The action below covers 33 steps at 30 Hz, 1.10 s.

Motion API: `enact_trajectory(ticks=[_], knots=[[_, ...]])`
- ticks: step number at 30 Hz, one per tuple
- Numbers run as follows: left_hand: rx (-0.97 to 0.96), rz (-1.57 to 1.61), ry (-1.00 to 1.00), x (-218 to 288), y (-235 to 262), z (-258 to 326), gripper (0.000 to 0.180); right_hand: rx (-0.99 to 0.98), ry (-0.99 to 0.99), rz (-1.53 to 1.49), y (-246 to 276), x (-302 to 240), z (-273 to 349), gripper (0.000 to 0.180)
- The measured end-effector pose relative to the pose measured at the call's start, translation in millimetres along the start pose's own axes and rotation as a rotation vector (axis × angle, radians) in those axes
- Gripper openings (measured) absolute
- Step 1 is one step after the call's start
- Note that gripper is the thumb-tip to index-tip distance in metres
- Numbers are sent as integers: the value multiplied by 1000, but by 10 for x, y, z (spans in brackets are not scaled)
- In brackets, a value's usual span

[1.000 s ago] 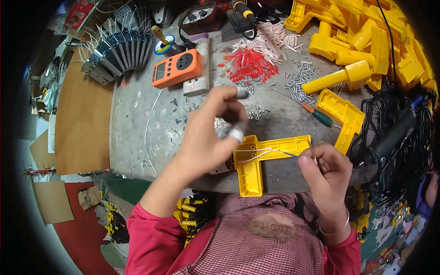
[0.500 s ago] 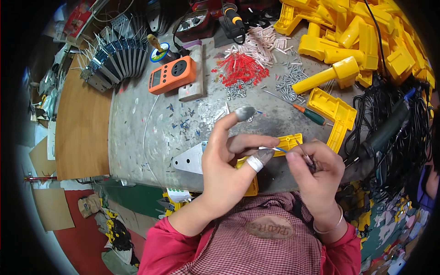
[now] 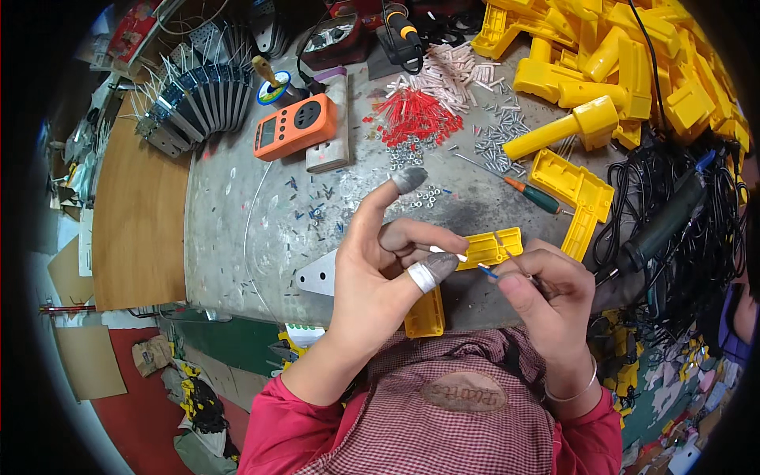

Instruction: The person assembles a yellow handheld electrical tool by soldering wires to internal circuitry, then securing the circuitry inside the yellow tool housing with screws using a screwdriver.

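Note:
My left hand (image 3: 376, 265), grey covers on its thumb and forefinger and white tape on the thumb, pinches a thin white piece (image 3: 449, 253) between thumb and another finger. The forefinger stays raised. Facing it, my right hand (image 3: 550, 297) grips a blue wire (image 3: 488, 271) with a pale tip; a thin brownish strand also shows by its fingers. A gap separates tip and white piece. Beneath the hands lies an angled yellow plastic shell (image 3: 492, 247), its middle partly hidden. A pale metal plate (image 3: 318, 276) with holes sticks out behind my left hand.
Another yellow shell half (image 3: 571, 186) and a screwdriver (image 3: 534, 195) lie right. Nuts (image 3: 427, 197), screws (image 3: 495, 142), red-and-clear parts (image 3: 416, 119) and white tubes (image 3: 451, 75) are heaped ahead. An orange meter (image 3: 294, 127) stands left; black cables (image 3: 689, 229) and piled yellow shells (image 3: 625, 71) occupy the right.
My left hand has shifted left, drawing the white piece away from the blue wire; the wire's pale tip now shows. My right hand has barely moved.

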State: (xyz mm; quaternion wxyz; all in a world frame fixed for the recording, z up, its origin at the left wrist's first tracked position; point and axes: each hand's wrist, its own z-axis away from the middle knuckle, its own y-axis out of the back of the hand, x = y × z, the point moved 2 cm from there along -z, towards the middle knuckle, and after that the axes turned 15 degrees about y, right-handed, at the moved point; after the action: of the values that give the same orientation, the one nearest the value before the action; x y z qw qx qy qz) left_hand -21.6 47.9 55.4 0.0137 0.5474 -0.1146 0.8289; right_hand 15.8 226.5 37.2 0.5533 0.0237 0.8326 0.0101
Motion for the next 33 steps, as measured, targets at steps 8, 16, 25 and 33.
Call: enact_trajectory(ticks=[8, 16, 25, 33], knots=[[-188, 48, 23, -109, 81, -15, 73, -69, 2, -41, -34, 14, -30, 14], [-45, 70, 12, -34, 44, -2, 67, -31, 25, 10, 4, -26, 0, 10], [-132, 10, 13, -88, -4, 51, 67, -129, 17, 118, -34, -63, -18, 11], [-353, -193, -6, -114, -56, 20, 77, -99, -48, 79, 106, -80, 143, 15]])
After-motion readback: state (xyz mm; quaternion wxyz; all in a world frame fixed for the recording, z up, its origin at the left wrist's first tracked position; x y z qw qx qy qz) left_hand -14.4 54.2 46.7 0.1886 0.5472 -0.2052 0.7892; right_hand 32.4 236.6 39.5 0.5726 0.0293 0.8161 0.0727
